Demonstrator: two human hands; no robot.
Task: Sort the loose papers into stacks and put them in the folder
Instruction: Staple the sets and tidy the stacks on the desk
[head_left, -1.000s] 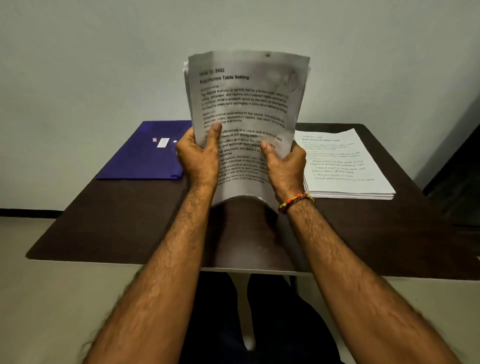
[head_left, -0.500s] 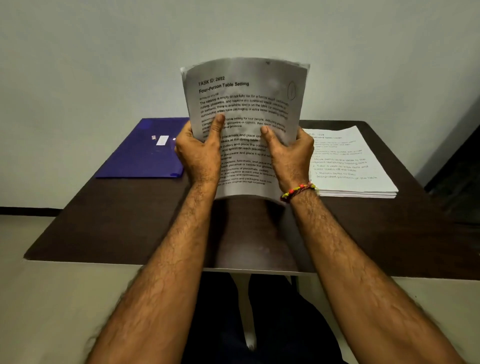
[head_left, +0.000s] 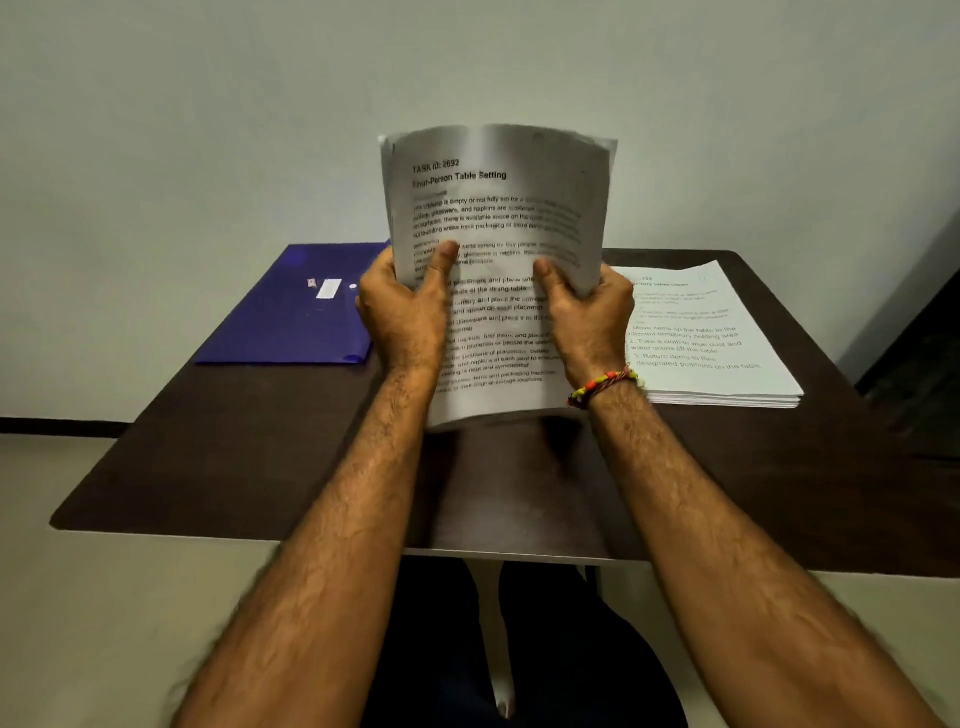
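Observation:
I hold a sheaf of printed papers upright above the middle of the dark table, its bottom edge just over the tabletop. My left hand grips the sheaf's left side, thumb on the front page. My right hand, with a beaded bracelet at the wrist, grips its right side. A blue folder lies closed and flat at the table's back left. A second stack of printed papers lies flat at the back right.
A pale wall rises right behind the table's far edge. The table's near edge runs across under my forearms, with my legs and a white table leg below. A dark opening shows at the far right.
The sheaf has dropped a little and its top edge has squared up, with the sheets now more aligned. Both hands keep their grip on its sides.

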